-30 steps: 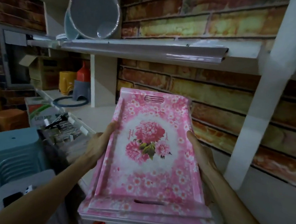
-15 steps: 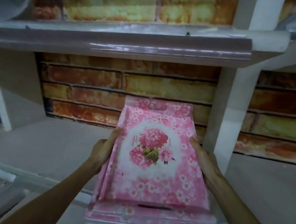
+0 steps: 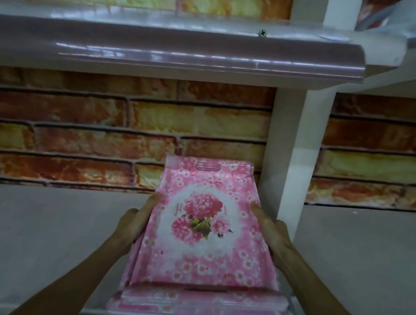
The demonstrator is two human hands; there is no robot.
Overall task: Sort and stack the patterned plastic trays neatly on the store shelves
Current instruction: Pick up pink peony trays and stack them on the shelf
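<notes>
A brick-pattern wall fills the back of the frame, from the top down to the middle. In front of it, a glossy mauve shelf edge crosses the upper part from the left edge to the right of centre. A white upright post stands right of centre and divides the shelving in two bays. The pale lower shelf takes the whole lower half.

In the lower centre, the person holds a stack of pink flowered trays above the front of this shelf, just left of the post. The stack is tilted, with its far end, where the handle slot is, raised toward the wall. The top tray shows a bouquet of big pink flowers in a white oval.

The left hand presses on the left long edge of the stack, fingers closed around it. The right hand grips the right long edge in the same way, thumb lying on the rim.
</notes>
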